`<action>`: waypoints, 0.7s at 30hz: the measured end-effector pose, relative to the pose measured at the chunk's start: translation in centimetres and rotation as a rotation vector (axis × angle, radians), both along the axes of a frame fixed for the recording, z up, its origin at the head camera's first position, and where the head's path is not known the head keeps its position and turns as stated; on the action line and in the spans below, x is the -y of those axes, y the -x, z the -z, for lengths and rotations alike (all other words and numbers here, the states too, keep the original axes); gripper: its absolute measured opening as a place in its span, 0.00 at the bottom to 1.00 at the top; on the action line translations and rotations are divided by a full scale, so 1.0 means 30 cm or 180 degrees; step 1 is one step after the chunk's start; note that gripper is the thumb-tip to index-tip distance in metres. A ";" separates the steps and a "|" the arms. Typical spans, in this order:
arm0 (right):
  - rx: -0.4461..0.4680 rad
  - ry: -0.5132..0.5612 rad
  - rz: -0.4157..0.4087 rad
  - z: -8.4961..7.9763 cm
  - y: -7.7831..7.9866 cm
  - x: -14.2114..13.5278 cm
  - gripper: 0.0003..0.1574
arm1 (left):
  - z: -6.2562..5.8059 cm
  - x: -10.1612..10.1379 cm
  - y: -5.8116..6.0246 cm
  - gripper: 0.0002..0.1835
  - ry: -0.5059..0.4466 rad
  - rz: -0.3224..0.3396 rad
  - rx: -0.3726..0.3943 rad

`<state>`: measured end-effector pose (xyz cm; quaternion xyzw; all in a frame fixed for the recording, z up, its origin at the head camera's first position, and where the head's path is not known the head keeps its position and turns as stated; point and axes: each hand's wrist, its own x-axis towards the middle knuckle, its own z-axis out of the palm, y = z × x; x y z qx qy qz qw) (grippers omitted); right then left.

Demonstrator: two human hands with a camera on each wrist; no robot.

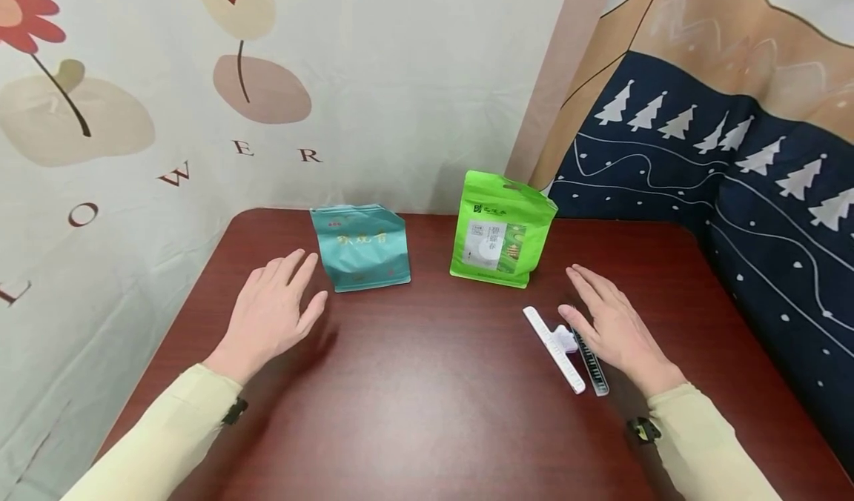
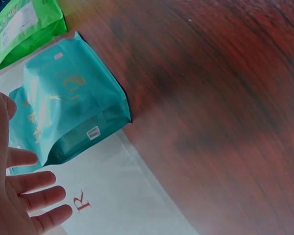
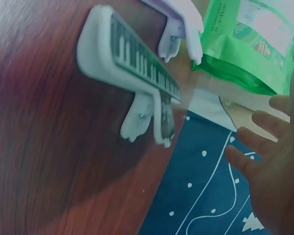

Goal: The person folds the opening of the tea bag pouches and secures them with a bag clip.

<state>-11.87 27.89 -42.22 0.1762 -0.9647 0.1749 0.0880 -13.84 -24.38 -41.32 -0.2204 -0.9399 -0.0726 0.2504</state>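
On the left of the table, my left hand (image 1: 273, 312) has its fingers extended and holds nothing. Just beyond its fingertips stands a teal pouch (image 1: 363, 249) with gold lettering, also seen beside the fingers in the left wrist view. My right hand (image 1: 617, 327) hovers with spread fingers, likewise holding nothing. Below and left of it lie two bag clips, a white one (image 1: 552, 349) with a pale lilac handle and a dark one (image 1: 592, 364), partly hidden by the hand. A bright green pouch (image 1: 502, 227) with a white label stands upright behind the clips.
The brown wooden table (image 1: 400, 412) reaches back to a pale printed cloth (image 1: 400, 101) hanging behind it. A navy cloth (image 1: 667, 160) with white trees hangs along the right side.
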 end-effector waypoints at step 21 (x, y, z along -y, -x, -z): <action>-0.0100 0.0552 -0.0125 -0.059 0.016 0.084 0.39 | -0.055 -0.010 -0.002 0.31 -0.0140 0.0109 -0.0252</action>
